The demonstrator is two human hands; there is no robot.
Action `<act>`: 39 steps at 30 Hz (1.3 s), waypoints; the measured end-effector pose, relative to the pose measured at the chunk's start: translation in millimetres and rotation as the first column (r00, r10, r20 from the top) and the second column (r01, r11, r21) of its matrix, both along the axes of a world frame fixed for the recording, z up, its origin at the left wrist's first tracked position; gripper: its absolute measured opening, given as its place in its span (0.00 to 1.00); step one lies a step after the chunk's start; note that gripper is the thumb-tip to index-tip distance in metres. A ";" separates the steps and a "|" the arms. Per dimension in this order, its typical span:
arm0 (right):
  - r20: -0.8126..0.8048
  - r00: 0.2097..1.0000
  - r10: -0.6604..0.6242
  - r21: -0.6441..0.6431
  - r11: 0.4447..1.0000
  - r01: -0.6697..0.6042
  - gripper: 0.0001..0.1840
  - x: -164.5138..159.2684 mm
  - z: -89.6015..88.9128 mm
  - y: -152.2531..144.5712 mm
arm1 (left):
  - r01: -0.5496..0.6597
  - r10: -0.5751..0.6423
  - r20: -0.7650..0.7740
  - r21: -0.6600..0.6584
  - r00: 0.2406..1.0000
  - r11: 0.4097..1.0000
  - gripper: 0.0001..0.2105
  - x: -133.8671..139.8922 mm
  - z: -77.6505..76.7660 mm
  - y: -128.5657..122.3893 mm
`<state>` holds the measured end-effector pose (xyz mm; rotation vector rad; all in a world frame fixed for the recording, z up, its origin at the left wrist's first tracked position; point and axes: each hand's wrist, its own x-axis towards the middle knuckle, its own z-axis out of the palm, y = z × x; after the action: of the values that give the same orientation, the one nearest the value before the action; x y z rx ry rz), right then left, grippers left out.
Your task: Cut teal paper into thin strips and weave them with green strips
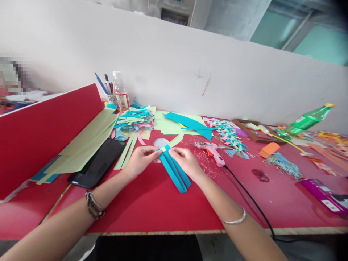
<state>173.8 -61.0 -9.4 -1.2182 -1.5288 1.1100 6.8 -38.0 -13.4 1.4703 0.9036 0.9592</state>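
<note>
Blue paper strips [174,172] hang down from between my hands, folded together at the top with a pale green paper strip [177,139] that points up to the right. My left hand [143,158] pinches the left side of the fold between thumb and fingers. On the right side, my right hand [184,159] grips the same folded strips. Just behind the fold lies a round whitish disc [160,142], partly covered by the hands. To the right of my right hand rests a pink glue gun [213,152] with a black cord.
A black phone [98,165] and pale green paper sheets [84,139] lie at left against a red divider [51,134]. Behind are a pile of cut strips [134,121], a clear bottle [121,90] and woven paper pieces [230,134]. A green bottle [306,121] leans at right, beyond a purple power strip [324,195].
</note>
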 end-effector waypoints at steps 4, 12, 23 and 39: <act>-0.214 0.976 -0.039 -0.116 0.993 0.014 0.15 -2.7 -3.2 0.1 | 0.009 -0.009 0.021 -0.008 1.000 1.000 0.08 2.1 -0.5 -0.9; -0.273 0.957 -0.104 -0.156 0.986 0.062 0.12 -5.7 -2.8 -0.5 | 0.031 -0.031 0.008 -0.056 1.000 0.998 0.10 4.1 3.3 -3.6; -0.113 0.988 -0.101 -0.012 0.995 0.101 0.12 -4.8 -6.2 1.1 | 0.077 -0.076 0.016 -0.086 0.997 0.993 0.10 3.8 -2.3 -2.1; 0.157 0.984 -0.082 0.214 0.976 0.047 0.11 -4.3 -4.7 -0.9 | 0.132 0.100 -0.460 0.445 0.882 0.886 0.16 -0.8 -4.0 -4.6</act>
<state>169.5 -62.0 -14.1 -1.2280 -1.6721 0.7988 6.0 -42.6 -17.3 2.1912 1.0475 0.8499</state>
